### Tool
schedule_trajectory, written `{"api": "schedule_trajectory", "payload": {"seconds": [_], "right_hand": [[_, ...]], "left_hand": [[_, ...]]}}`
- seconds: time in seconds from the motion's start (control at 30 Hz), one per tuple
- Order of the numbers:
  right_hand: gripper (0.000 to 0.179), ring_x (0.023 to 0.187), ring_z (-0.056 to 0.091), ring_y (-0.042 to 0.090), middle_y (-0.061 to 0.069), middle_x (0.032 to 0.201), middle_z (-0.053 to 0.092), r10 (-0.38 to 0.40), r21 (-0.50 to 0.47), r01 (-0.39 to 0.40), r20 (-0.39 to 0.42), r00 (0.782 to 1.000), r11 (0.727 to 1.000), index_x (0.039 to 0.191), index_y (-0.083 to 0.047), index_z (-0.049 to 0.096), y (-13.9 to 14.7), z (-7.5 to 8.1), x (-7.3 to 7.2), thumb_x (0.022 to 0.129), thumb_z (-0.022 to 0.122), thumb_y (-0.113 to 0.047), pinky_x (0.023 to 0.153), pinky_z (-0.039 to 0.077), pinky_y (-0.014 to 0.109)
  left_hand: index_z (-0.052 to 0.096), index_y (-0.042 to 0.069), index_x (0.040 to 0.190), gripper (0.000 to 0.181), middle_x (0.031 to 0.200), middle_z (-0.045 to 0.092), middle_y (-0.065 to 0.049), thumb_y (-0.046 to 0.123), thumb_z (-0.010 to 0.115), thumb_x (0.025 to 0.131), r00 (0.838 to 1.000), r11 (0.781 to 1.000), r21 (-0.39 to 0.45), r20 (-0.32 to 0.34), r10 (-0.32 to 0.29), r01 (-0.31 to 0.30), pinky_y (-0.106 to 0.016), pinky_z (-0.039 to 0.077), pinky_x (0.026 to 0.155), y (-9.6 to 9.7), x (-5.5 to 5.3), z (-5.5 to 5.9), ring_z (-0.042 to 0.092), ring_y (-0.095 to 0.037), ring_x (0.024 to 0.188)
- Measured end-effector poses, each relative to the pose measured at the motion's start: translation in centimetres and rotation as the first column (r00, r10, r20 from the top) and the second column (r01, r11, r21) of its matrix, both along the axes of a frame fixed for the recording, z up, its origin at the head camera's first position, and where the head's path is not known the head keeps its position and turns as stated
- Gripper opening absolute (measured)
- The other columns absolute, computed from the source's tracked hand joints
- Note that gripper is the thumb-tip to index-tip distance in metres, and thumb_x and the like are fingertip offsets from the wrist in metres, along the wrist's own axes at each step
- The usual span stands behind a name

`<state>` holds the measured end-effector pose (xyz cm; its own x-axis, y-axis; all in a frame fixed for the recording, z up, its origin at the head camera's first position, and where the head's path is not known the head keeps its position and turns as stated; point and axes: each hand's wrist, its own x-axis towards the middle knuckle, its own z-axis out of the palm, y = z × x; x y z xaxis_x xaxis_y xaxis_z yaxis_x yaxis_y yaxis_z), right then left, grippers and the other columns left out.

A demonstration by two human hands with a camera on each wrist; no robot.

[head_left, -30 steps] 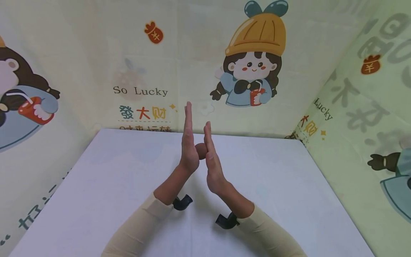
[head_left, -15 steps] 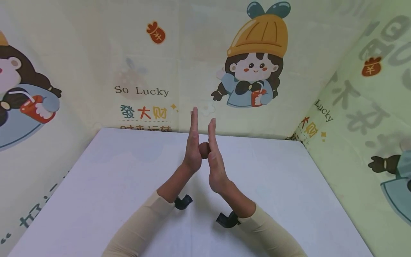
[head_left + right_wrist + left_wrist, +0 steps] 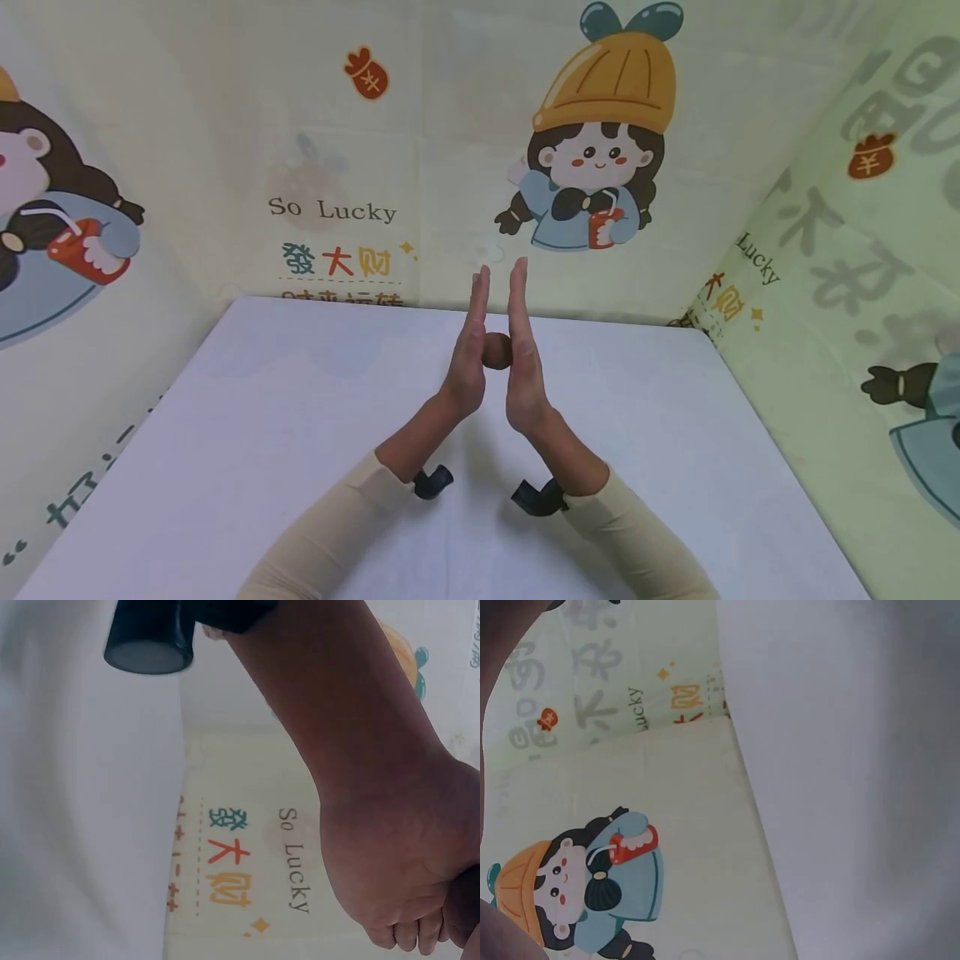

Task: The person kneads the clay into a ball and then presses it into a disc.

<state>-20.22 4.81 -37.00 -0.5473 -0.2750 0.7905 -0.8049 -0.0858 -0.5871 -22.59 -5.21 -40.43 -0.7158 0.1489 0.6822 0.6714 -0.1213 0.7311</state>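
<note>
A small brown ball (image 3: 497,351) is pressed between two upright palms above the white table (image 3: 637,417). My left hand (image 3: 470,358) flanks it on the left, fingers straight and pointing up. On the other side my right hand (image 3: 523,367) faces it, its fingers straight too. In the right wrist view the left hand (image 3: 394,847) shows large, with the dark ball (image 3: 463,906) at its palm by the right edge. The left wrist view catches only dark skin at its left border; the ball is out of sight there.
A pale patterned cloth (image 3: 450,150) with cartoon figures hangs behind the table and along its sides. Black wrist cameras (image 3: 433,482) jut inward from under both beige sleeves (image 3: 337,517).
Both hands and the ball have shifted right. The right fingertips have risen while the left ones have dropped slightly, and more of the ball shows between the palms.
</note>
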Motion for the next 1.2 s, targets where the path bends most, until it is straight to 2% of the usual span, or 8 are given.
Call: {"api": "schedule_trajectory", "payload": {"seconds": [0.07, 0.13, 0.2, 0.23, 0.37, 0.47, 0.93, 1.2], "right_hand": [[0.080, 0.160, -0.011, 0.028, 0.003, 0.176, -0.011, 0.002, -0.007, -0.002, -0.002, 1.000, 1.000, 0.166, -0.001, -0.005, 0.1, 0.2, -0.1, 0.111, 0.014, -0.055, 0.126, -0.001, 0.050], [0.079, 0.160, -0.011, 0.027, 0.003, 0.176, -0.010, -0.002, -0.013, 0.002, -0.003, 1.000, 1.000, 0.166, 0.000, -0.005, 0.3, 0.3, -0.2, 0.111, 0.014, -0.054, 0.126, -0.002, 0.050], [0.080, 0.160, -0.011, 0.026, 0.003, 0.176, -0.010, -0.011, -0.019, 0.011, 0.002, 1.000, 1.000, 0.166, 0.000, -0.005, 0.5, 0.5, -0.4, 0.111, 0.014, -0.055, 0.126, -0.003, 0.049], [0.080, 0.160, -0.011, 0.025, 0.003, 0.176, -0.010, -0.015, -0.021, 0.015, 0.003, 1.000, 1.000, 0.166, 0.000, -0.005, 0.6, 0.6, -0.5, 0.111, 0.014, -0.055, 0.126, -0.004, 0.048], [0.081, 0.160, -0.011, 0.024, 0.002, 0.176, -0.009, -0.018, -0.031, 0.018, 0.009, 1.000, 0.999, 0.167, -0.002, -0.004, 0.9, 1.1, -0.8, 0.110, 0.014, -0.057, 0.126, -0.003, 0.047], [0.082, 0.160, -0.011, 0.024, 0.002, 0.176, -0.009, -0.015, -0.039, 0.016, 0.008, 1.000, 0.999, 0.167, -0.003, -0.004, 1.1, 1.4, -1.1, 0.110, 0.015, -0.058, 0.126, -0.004, 0.047], [0.081, 0.161, -0.009, 0.023, 0.002, 0.176, -0.007, 0.023, -0.046, -0.021, 0.037, 0.999, 0.999, 0.167, -0.002, -0.002, 1.3, 1.1, -2.1, 0.111, 0.016, -0.057, 0.126, -0.004, 0.047], [0.078, 0.161, -0.005, 0.024, 0.003, 0.176, -0.005, 0.074, -0.040, -0.071, 0.083, 0.994, 0.997, 0.167, -0.001, 0.000, 0.9, 0.3, -1.9, 0.112, 0.016, -0.054, 0.126, 0.000, 0.051]], "left_hand": [[0.005, 0.012, 0.170, 0.069, 0.177, 0.001, -0.002, 0.045, 0.013, 0.111, 1.000, 1.000, 0.001, -0.019, -0.006, 0.006, -0.050, 0.003, 0.126, 0.2, 0.2, -0.2, 0.037, -0.012, 0.145], [0.005, 0.010, 0.170, 0.071, 0.177, 0.002, -0.003, 0.050, 0.014, 0.111, 0.999, 1.000, 0.002, -0.029, -0.016, 0.016, -0.052, 0.002, 0.126, 0.4, 0.3, -0.4, 0.005, -0.013, 0.158], [0.006, 0.009, 0.170, 0.073, 0.172, 0.025, -0.005, 0.053, 0.015, 0.112, 0.999, 1.000, 0.009, -0.030, -0.027, 0.027, -0.050, 0.008, 0.125, 0.6, 0.6, -0.6, 0.034, -0.012, 0.144], [0.007, 0.009, 0.170, 0.074, 0.172, 0.025, -0.004, 0.054, 0.015, 0.112, 0.999, 1.000, 0.009, -0.029, -0.030, 0.030, -0.049, 0.009, 0.125, 0.6, 0.8, -0.6, 0.037, -0.011, 0.139], [0.007, 0.009, 0.170, 0.076, 0.172, 0.025, -0.003, 0.057, 0.015, 0.111, 0.999, 0.999, -0.011, -0.028, -0.036, 0.036, -0.049, 0.010, 0.125, 0.9, 1.3, -0.6, 0.035, -0.011, 0.144], [0.006, 0.006, 0.169, 0.078, 0.177, 0.003, -0.005, 0.057, 0.013, 0.111, 0.998, 0.999, -0.033, -0.045, -0.040, 0.038, -0.052, 0.001, 0.126, 1.0, 1.6, -0.5, -0.004, -0.018, 0.161], [0.003, 0.000, 0.167, 0.081, 0.177, 0.001, -0.009, 0.057, 0.013, 0.111, 0.992, 0.999, -0.015, -0.119, -0.043, 0.041, -0.048, 0.001, 0.127, 1.3, 2.7, 1.6, -0.004, -0.026, 0.161], [0.002, 0.005, 0.169, 0.084, 0.177, -0.001, -0.001, 0.062, 0.016, 0.109, 0.996, 0.999, 0.035, -0.081, -0.037, 0.040, -0.049, 0.001, 0.126, 1.0, 2.9, 2.6, -0.004, -0.022, 0.161]]}}
